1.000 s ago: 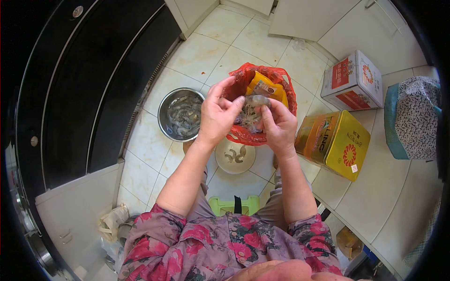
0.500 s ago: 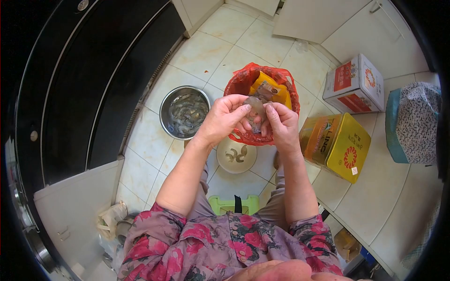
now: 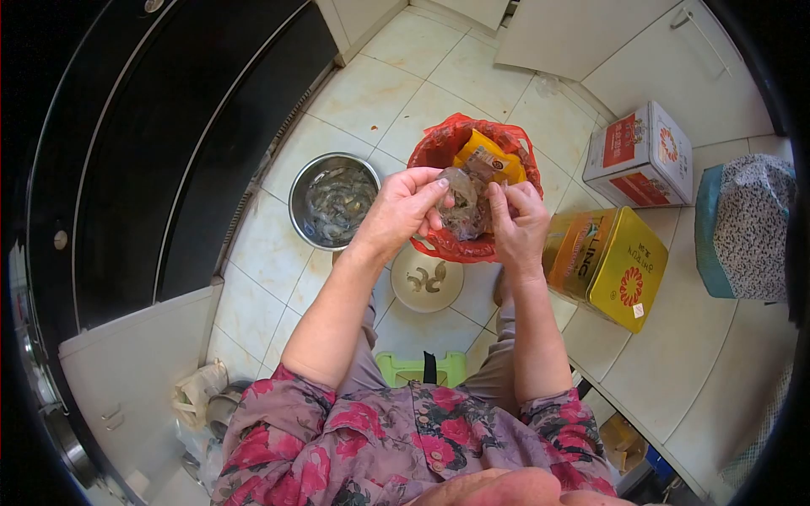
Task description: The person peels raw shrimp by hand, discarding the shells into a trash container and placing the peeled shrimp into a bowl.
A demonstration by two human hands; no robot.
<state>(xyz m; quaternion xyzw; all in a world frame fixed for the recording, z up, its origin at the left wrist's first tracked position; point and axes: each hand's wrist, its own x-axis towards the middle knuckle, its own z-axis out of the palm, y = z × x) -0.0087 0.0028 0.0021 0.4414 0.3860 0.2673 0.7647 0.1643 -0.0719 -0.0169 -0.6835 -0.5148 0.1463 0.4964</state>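
My left hand (image 3: 403, 207) is closed, thumb and finger pinching a shrimp (image 3: 450, 201) that the fingers mostly hide. To its right my right hand (image 3: 520, 221) is also closed in a pinch; whatever sits between its fingertips is too small to name. Both hands are over a bin lined with a red plastic bag (image 3: 432, 148). Greyish, see-through scraps (image 3: 466, 207) and a yellow packet (image 3: 483, 152) lie in it. Below the hands, a white bowl (image 3: 426, 305) holds several shrimp (image 3: 440, 271). On the left, a steel pot (image 3: 293, 202) contains many grey shrimp (image 3: 337, 202).
A yellow tin (image 3: 629, 270) and a white-and-red box (image 3: 645, 156) stand at the right. Beyond them is a speckled, teal-edged bag (image 3: 747, 228). A green stool (image 3: 456, 368) shows between the legs. Dark cabinet fronts (image 3: 194, 126) line the left.
My hands have moved apart, the right one shifting slightly to the right. The shrimp held between both hands before is now mostly hidden at my left fingers, and the scraps in the bin show more.
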